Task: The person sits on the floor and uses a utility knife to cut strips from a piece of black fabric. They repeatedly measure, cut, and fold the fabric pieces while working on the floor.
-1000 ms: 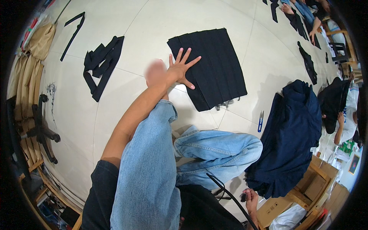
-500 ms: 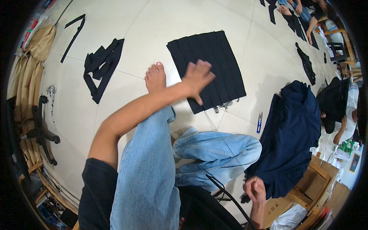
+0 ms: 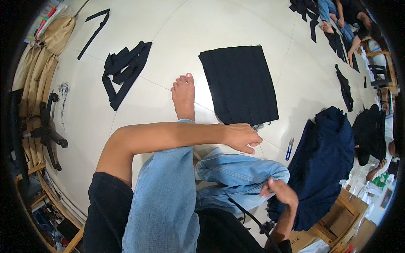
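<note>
A stack of black cloth point(image 3: 240, 84) lies on the pale tiled floor ahead of me, with loose thread scraps by its near edge. My left hand point(image 3: 242, 137), its arm crossing over my left knee, is just in front of that edge. Its fingers are curled in, and whatever they hold is hidden. Over my right thigh is my right hand point(image 3: 282, 192), thumb and fingers apart, slightly smeared, with nothing visible in it. Blue-handled thread snips point(image 3: 289, 151) rest on the floor to the right, beside a heap of dark navy cloth point(image 3: 322, 164).
Folded black strips point(image 3: 126, 69) and a thin bent strip point(image 3: 95, 33) lie at the far left. A chair base point(image 3: 48, 130) stands by tan cloth point(image 3: 27, 80). Cardboard boxes point(image 3: 344, 211) are at the lower right. Another person point(image 3: 352, 25) sits at the far right.
My left hand has drawn back off the black cloth toward me, its spread fingers now curled. My right hand has risen over my thigh and its fist has loosened.
</note>
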`<state>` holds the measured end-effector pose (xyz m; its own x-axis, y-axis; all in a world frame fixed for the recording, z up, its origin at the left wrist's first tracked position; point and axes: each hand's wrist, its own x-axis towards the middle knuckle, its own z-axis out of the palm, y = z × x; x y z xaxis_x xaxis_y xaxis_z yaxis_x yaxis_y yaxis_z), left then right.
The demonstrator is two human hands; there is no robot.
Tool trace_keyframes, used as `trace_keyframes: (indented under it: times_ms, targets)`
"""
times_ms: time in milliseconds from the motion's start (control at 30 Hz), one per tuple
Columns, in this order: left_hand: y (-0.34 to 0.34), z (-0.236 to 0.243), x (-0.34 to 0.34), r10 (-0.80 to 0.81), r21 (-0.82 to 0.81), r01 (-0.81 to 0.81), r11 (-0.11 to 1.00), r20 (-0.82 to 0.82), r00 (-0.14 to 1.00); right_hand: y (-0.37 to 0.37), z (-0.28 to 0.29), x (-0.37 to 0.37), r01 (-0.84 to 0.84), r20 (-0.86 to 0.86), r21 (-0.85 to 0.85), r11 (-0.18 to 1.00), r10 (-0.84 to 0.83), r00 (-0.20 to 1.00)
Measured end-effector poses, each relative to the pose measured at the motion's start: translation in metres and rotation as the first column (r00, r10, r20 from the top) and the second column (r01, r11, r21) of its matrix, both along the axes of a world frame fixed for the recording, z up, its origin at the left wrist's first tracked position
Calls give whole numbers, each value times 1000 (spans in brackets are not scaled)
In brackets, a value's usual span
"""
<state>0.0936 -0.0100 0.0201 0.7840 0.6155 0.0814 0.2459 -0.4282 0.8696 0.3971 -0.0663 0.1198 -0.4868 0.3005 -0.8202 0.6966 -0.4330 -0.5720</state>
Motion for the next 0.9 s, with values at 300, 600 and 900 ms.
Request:
trace_keyframes:
  times_ms: [300,600,900]
  targets:
    - [-15,-41,-6,-229,100,280,955,-353,907,28,-69,-136,131,-78,885,447,-135,988]
    - [71,-102,-94,923,554,-741,379,-287,258,-20,-95,-121,-161,274,821,548,-129,953]
    - [75,-124,-111,876,425,-800,424,-418,242,-50,-78,-97,-221,259,874,432,-30,965]
